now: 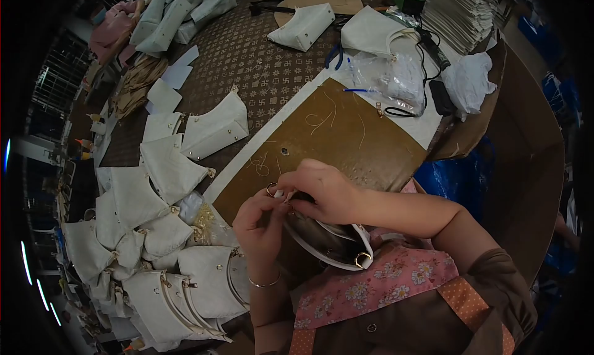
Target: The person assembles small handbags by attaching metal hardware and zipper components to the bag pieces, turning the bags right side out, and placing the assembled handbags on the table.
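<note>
A white handbag [322, 251] lies tilted against my front, its mouth open and its dark lining showing. A gold ring [362, 259] sits at the near end of its mouth, and another gold ring [271, 188] shows by my fingertips at the far end. My left hand [260, 222], with a bracelet at the wrist, pinches the bag's far end. Close against it, my right hand [322, 191] is closed with bent fingers at the same spot. Whatever small part lies between the right fingertips is mostly hidden.
Under my hands is a brown board [334, 132] with loose threads. Many white bags [136, 197] are heaped at left. A plastic bag [396, 76], pliers [334, 56] and a black cable lie beyond. A cardboard box [526, 138] stands at right. A person [114, 30] sits far left.
</note>
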A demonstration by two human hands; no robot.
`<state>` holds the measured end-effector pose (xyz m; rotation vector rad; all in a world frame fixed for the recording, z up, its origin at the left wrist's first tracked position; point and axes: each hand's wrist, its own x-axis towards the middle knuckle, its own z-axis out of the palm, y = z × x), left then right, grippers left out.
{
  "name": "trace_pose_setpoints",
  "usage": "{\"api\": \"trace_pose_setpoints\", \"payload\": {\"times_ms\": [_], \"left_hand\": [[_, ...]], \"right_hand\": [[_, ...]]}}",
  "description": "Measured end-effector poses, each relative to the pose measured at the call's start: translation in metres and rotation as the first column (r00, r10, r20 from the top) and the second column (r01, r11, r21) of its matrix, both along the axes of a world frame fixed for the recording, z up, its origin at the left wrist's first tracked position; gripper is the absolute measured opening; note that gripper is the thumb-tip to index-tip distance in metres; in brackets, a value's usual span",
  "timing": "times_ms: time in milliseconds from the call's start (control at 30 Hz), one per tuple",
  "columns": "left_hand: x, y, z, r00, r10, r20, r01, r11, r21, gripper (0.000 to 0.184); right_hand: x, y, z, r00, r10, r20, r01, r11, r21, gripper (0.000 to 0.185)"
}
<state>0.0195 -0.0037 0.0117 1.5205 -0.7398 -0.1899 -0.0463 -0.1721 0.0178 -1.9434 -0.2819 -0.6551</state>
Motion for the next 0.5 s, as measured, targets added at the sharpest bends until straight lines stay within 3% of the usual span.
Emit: {"api": "trace_pose_setpoints", "payload": {"times_ms": [67,100,167,267,433,500], "left_hand": [[-0.005,-0.004,0.005,0.997,0.002,-0.080,-0.006,0.999,-0.051,0.008],[-0.006,-0.007,0.007,0.987,0.000,-0.158,-0.016,0.995,-0.102,0.006],[-0.005,-0.010,-0.001,0.988,-0.014,-0.155,-0.012,0.986,-0.165,0.004],[-0.007,-0.017,-0.007,0.983,0.018,-0.183,-0.063,0.968,-0.244,0.005],[-0.019,-0.031,-0.005,0.959,0.041,-0.280,-0.142,0.927,-0.348,0.006],[-0.022,-0.039,0.000,0.917,0.194,-0.348,-0.324,0.873,-0.366,0.006]], "right_hand": [[-0.002,-0.001,0.004,0.981,-0.081,0.174,0.104,0.987,-0.126,0.033],[-0.001,-0.003,0.004,0.982,-0.083,0.168,0.105,0.986,-0.126,0.033],[0.000,-0.007,0.004,0.959,-0.041,0.282,0.101,0.975,-0.199,0.022],[-0.007,-0.008,0.003,0.965,0.067,0.254,-0.006,0.972,-0.233,0.012],[-0.009,0.002,0.000,0.982,0.035,0.183,-0.002,0.984,-0.177,0.013],[-0.012,0.005,0.001,0.990,0.039,0.134,-0.017,0.987,-0.159,0.013]]}}
